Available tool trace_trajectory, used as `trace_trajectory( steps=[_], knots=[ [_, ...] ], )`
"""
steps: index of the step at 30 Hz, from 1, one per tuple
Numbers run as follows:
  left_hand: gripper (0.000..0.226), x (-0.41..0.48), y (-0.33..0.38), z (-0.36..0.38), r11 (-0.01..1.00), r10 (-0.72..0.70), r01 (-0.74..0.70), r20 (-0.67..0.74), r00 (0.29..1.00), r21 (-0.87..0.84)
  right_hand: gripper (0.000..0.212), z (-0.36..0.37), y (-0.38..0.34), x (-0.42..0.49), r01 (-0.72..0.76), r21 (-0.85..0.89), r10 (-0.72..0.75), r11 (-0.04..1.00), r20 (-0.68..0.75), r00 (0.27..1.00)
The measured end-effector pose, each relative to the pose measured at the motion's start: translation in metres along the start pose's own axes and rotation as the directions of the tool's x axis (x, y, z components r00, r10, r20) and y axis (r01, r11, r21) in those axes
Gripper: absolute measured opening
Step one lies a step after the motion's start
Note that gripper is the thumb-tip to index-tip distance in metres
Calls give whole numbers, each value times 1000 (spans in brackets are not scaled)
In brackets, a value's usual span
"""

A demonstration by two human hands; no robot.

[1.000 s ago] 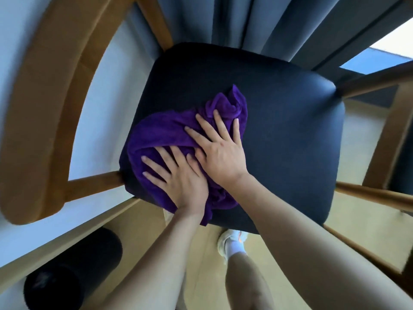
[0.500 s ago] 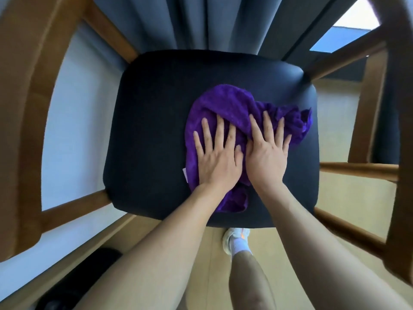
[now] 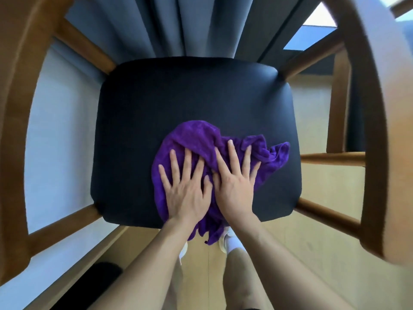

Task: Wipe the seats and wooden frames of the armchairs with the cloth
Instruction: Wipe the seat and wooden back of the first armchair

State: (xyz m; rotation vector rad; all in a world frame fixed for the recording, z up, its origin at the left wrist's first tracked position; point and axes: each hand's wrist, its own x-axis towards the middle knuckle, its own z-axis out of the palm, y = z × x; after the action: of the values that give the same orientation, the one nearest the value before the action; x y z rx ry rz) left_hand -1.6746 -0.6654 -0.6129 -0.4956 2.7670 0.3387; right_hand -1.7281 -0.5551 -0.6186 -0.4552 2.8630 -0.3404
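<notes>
A purple cloth (image 3: 196, 139) lies bunched on the front half of the armchair's black padded seat (image 3: 190, 92), and one corner hangs over the front edge. My left hand (image 3: 185, 191) and my right hand (image 3: 234, 189) press flat on the cloth side by side, fingers spread and pointing toward the back of the seat. The wooden frame curves around the seat: a broad arm on the left (image 3: 13, 130) and another on the right (image 3: 380, 130), joined to the seat by rails.
Grey curtains (image 3: 178, 25) hang right behind the chair. A pale wall is on the left, wooden floor (image 3: 312, 253) on the right and in front. A dark rounded object (image 3: 98, 280) lies on the floor at lower left. My white shoes (image 3: 225, 240) stand under the seat's front edge.
Both hands slid the cloth from the seat's front left corner to the right, then pulled it back toward the front middle. The view shifted with them.
</notes>
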Motion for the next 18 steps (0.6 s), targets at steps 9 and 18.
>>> trace_trajectory(
  steps=[9, 18],
  knots=[
    [62, 116, 58, -25, 985, 172, -172, -4, 985, 30, 55, -25, 48, 94, -260, 36, 263, 965, -96, 960],
    [58, 213, 107, -44, 913, 408, -407, -34, 912, 29, 49, -45, 90, 168, -455, 255, 489, 853, -86, 868]
  ],
)
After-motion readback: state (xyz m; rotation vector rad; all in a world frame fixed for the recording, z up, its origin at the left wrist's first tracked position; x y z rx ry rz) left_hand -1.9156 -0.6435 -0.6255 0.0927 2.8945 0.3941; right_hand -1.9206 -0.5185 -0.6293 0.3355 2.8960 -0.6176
